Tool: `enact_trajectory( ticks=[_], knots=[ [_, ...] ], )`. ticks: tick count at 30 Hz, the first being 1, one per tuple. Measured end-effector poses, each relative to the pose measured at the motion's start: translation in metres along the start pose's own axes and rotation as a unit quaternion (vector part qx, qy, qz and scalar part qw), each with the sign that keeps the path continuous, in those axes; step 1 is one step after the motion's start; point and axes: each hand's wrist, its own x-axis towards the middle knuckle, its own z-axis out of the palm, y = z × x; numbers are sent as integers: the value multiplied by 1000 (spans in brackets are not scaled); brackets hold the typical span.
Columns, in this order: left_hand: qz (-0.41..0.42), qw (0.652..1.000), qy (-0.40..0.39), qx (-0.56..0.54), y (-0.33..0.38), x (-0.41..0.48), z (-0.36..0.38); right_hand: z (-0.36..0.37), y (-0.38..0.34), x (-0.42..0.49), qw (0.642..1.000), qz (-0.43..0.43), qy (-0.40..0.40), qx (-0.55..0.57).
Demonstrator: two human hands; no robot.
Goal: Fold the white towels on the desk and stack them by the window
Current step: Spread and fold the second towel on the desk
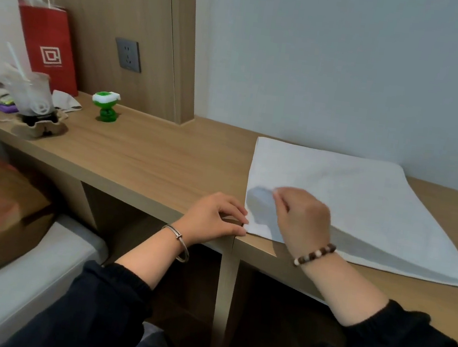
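One towel (364,197), left hand (213,218) pinching its corner, right hand (304,215) seemingly pinching beside.

The red paper bag (48,30) carries a white square maze-like logo (50,56) with a line of small white print beneath it, too small to read; no other lettering can be made out
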Motion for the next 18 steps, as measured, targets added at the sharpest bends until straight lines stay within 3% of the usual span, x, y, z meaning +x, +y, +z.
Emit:
enact_trajectory(
  ticks=[2,7,12,18],
  knots=[
    [6,1000,7,0,-2,0,1,8,-1,-11,994,-52,-86,-32],
    [4,999,27,-19,-4,0,4,5,2,-17,990,-81,-117,18],
    [-5,999,30,-27,-4,0,5,7,5,-20,978,-119,-169,-8],
    [-13,996,42,-71,-1,-2,7,8,4,-19,974,-101,-201,-37]
  ],
)
